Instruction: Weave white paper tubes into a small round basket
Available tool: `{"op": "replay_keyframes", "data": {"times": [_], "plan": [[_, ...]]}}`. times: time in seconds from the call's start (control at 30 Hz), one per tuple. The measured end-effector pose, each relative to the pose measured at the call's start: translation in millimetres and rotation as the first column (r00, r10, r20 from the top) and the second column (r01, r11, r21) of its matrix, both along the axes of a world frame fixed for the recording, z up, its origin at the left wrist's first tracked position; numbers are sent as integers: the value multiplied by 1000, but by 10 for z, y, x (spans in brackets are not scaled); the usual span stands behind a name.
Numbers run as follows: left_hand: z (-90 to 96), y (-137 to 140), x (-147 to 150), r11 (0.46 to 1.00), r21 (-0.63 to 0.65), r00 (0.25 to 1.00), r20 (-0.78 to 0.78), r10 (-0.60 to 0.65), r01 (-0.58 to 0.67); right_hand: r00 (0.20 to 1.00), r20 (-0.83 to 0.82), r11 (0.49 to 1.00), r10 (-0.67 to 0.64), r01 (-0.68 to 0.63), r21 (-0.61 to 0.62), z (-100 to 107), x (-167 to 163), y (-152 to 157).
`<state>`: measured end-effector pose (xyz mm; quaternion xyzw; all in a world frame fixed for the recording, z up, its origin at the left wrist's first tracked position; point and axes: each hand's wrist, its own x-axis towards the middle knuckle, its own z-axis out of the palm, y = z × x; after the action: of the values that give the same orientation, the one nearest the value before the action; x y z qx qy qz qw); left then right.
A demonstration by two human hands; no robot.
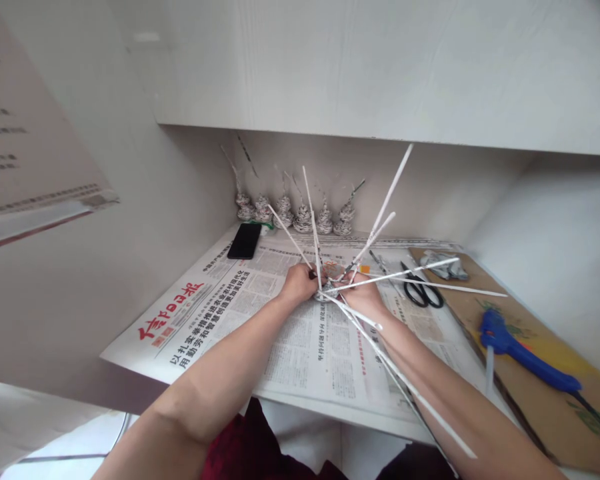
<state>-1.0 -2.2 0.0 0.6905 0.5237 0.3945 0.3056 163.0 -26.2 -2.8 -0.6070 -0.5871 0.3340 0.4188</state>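
Observation:
A small round weave of rolled newspaper strips point(325, 292) sits between my two hands, low over the newspaper-covered desk. Several long white paper sticks point(393, 180) fan out from it upward, to the right and down over my right forearm. My left hand point(300, 283) is closed on the left side of the weave, fingertips pinching its edge. On the other side, my right hand point(363, 293) has its fingers curled around the weave and the base of the sticks. The fingertips of both hands are partly hidden by the sticks.
Several gourd-shaped woven paper pieces point(303, 217) stand along the back wall. A black phone point(245, 241) lies at the left. To the right are black-handled scissors point(423, 292) and cardboard point(525, 407) bearing a blue glue gun point(530, 360). An overhead cabinet point(370, 67) hangs above.

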Motion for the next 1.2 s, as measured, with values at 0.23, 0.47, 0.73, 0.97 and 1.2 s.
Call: {"op": "replay_keyframes", "data": {"times": [0.23, 0.47, 0.73, 0.97, 1.2], "plan": [[-38, 49, 15, 997, -79, 999, 39, 21, -18, 996, 85, 989, -29, 16, 148, -144, 39, 72], [37, -63, 75, 999, 24, 999, 0, 42, -42, 947, 312, 992, -77, 40, 123, -22, 29, 33], [22, 98, -142, 913, -285, 919, 350, -184, 292, 967, 251, 997, -37, 18, 78, 32, 66, 10], [89, 119, -304, 819, -411, 854, 491, -171, 400, 977, 193, 995, 94, -101, 25, 44, 32, -4], [123, 105, -390, 698, -419, 787, 508, -350, 581, 977, 52, 979, 206, -205, -14, -36, 2, -27]]}}
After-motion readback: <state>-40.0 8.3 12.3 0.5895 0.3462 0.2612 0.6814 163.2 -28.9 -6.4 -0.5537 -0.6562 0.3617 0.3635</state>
